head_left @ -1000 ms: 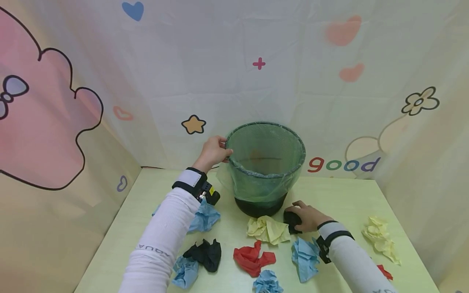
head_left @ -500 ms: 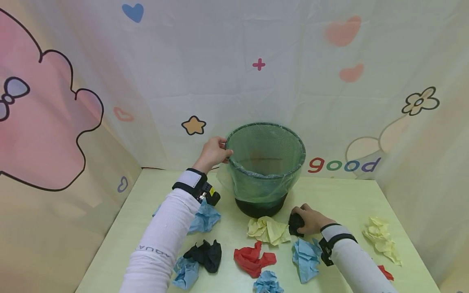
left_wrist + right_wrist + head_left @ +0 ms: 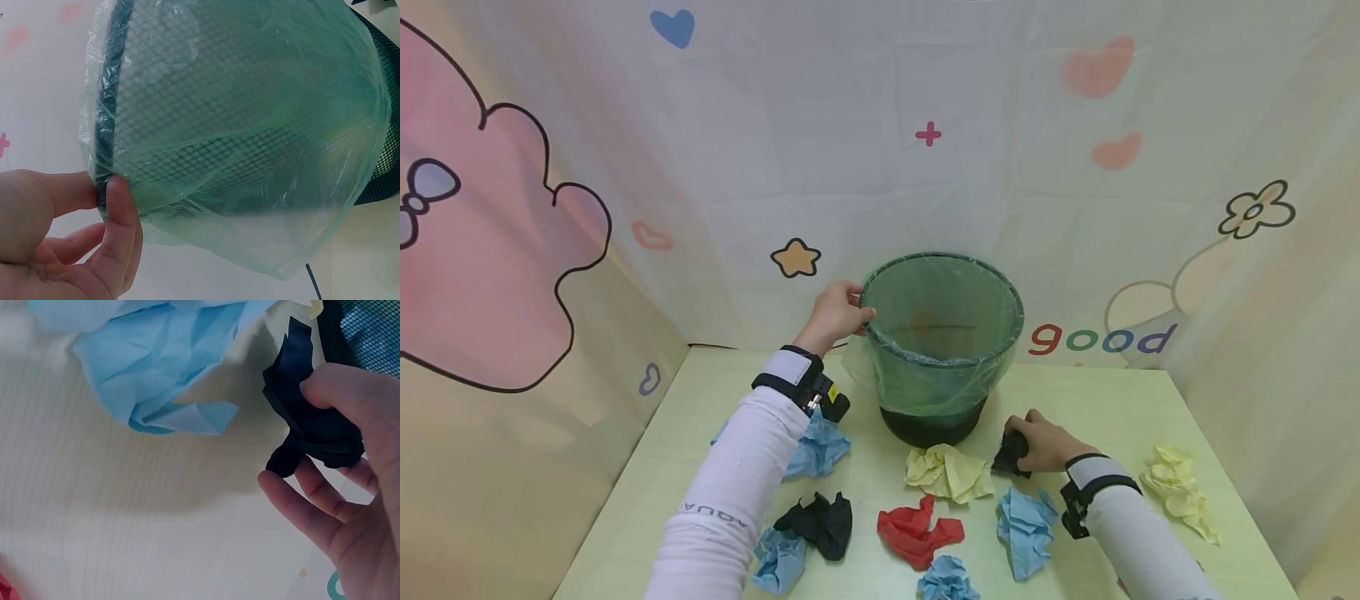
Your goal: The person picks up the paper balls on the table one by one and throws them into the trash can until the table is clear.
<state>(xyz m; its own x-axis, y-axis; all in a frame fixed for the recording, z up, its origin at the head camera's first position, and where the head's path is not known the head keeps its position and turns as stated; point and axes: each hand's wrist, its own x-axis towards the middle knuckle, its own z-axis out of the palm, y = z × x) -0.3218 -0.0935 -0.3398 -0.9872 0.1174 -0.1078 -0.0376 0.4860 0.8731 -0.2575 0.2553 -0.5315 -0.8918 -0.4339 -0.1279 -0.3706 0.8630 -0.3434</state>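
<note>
Head view: left hand (image 3: 838,312) pinches the left edge of the bin (image 3: 931,429), green liner (image 3: 917,387) draped over it. Right hand (image 3: 1047,442) grips black crumpled paper (image 3: 1009,460); yellow paper (image 3: 951,475) just left of that hand, blue paper (image 3: 1026,533) just on its near side. Change: over the last second, right hand and black paper shifted slightly rightward, away from the bin; left hand stayed put. Likely means the grip is set and the piece travels with the hand (lifted or dragged, can't tell). Left wrist view: thumb and fingers clamp the rim (image 3: 107,94) through the liner. Right wrist view: black paper sits between thumb and curled fingers, blue paper beyond the fingertips.
</note>
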